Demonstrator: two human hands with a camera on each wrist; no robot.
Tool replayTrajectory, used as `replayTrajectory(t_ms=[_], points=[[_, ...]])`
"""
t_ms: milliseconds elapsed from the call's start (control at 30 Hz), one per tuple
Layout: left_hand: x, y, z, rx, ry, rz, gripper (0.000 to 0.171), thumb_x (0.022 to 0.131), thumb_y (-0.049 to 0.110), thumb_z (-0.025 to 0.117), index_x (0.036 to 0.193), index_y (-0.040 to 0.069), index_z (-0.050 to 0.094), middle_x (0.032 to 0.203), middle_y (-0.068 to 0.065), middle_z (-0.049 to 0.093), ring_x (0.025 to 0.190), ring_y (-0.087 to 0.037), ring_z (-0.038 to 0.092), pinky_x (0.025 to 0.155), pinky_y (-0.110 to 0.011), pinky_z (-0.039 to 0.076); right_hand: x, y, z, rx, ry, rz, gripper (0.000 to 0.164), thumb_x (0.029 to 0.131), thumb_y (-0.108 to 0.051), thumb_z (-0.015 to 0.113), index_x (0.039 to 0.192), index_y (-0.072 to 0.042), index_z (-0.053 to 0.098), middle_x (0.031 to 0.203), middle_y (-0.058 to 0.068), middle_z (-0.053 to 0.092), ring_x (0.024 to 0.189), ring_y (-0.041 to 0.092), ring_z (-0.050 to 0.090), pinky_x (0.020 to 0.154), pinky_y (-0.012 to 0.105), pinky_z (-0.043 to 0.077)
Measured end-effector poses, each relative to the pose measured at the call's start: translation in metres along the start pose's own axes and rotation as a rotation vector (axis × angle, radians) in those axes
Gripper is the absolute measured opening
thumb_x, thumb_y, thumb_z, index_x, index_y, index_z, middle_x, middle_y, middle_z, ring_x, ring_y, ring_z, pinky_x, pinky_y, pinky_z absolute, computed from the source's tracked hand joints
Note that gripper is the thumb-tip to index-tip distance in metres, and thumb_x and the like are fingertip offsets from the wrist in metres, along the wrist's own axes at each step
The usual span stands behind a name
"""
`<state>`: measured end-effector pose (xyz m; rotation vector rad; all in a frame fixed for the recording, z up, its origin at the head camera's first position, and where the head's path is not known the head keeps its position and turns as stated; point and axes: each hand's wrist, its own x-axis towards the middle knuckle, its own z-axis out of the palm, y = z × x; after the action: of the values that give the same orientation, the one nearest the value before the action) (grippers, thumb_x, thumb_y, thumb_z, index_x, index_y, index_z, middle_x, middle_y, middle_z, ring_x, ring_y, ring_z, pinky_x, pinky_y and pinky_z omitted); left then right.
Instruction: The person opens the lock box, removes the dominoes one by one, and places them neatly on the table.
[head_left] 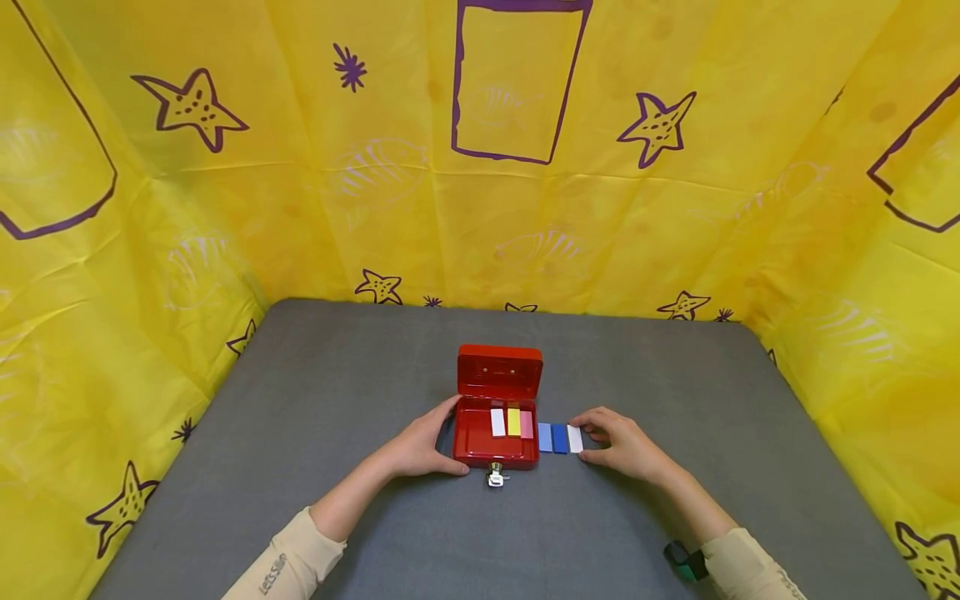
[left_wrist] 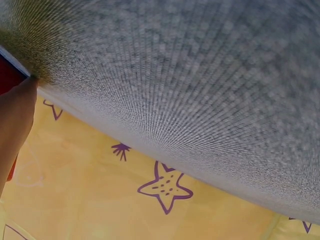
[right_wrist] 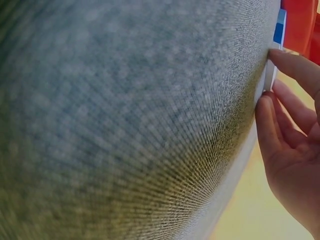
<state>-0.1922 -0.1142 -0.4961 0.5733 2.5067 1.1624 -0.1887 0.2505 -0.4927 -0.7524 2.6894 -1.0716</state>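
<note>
A red cash box [head_left: 472,454] stands on the grey table with its lid [head_left: 498,371] raised at the back. Inside lie a white block [head_left: 498,422], a yellow block [head_left: 513,422] and a pink block [head_left: 527,425], side by side toward the right wall. My left hand [head_left: 420,446] holds the box's left side, thumb at the front corner, fingers at the back. Right of the box, a light blue block [head_left: 545,437], a dark blue block [head_left: 559,438] and another white block [head_left: 575,439] form a row. My right hand [head_left: 622,446] pinches that white block by its two ends.
A lock with keys [head_left: 496,477] sticks out from the box's front. The grey tabletop [head_left: 360,358] runs back to a yellow cloth [head_left: 300,217] with purple starfish drawings, which encloses the back and both sides. A dark band [head_left: 686,562] circles the right wrist.
</note>
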Motion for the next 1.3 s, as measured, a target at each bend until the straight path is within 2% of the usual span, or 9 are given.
replayTrajectory(t_ms=[433, 900, 1100, 1300], points=[[-0.0026, 0.0028, -0.0014, -0.013, 0.001, -0.025, 0.105, 0.07, 0.029, 0.087, 0.153, 0.011, 0.025, 0.15, -0.01, 0.038, 0.133, -0.031, 0.038, 0.105, -0.057, 0.037, 0.0003, -0.0003, 0.0009, 0.006, -0.009, -0.007, 0.041, 0.082, -0.008, 0.077, 0.121, -0.008, 0.064, 0.118, 0.007, 0.06, 0.106, 0.024, 0.057, 0.092, 0.04, 0.051], [-0.0021, 0.001, -0.0009, -0.012, -0.003, -0.009, 0.105, 0.07, 0.03, 0.087, 0.153, 0.011, 0.025, 0.151, -0.01, 0.038, 0.134, -0.031, 0.037, 0.106, -0.057, 0.035, -0.0008, -0.0025, -0.0006, 0.026, -0.006, 0.005, 0.042, 0.083, -0.009, 0.077, 0.123, -0.006, 0.063, 0.118, 0.009, 0.06, 0.105, 0.025, 0.058, 0.091, 0.041, 0.052], [-0.0014, 0.0014, -0.0009, -0.007, 0.001, -0.017, 0.105, 0.07, 0.03, 0.087, 0.153, 0.011, 0.026, 0.15, -0.01, 0.038, 0.134, -0.031, 0.038, 0.106, -0.057, 0.035, -0.0001, -0.0055, -0.0007, 0.064, 0.04, 0.082, 0.04, 0.084, -0.014, 0.077, 0.12, -0.004, 0.065, 0.116, 0.01, 0.063, 0.101, 0.026, 0.059, 0.089, 0.04, 0.053], [-0.0018, 0.0018, -0.0006, -0.013, 0.001, -0.005, 0.105, 0.07, 0.029, 0.087, 0.153, 0.011, 0.025, 0.15, -0.01, 0.038, 0.134, -0.031, 0.038, 0.107, -0.057, 0.035, 0.0016, -0.0086, -0.0005, 0.085, 0.085, 0.185, 0.036, 0.085, -0.017, 0.075, 0.119, -0.007, 0.067, 0.112, 0.006, 0.065, 0.098, 0.021, 0.059, 0.084, 0.033, 0.053]])
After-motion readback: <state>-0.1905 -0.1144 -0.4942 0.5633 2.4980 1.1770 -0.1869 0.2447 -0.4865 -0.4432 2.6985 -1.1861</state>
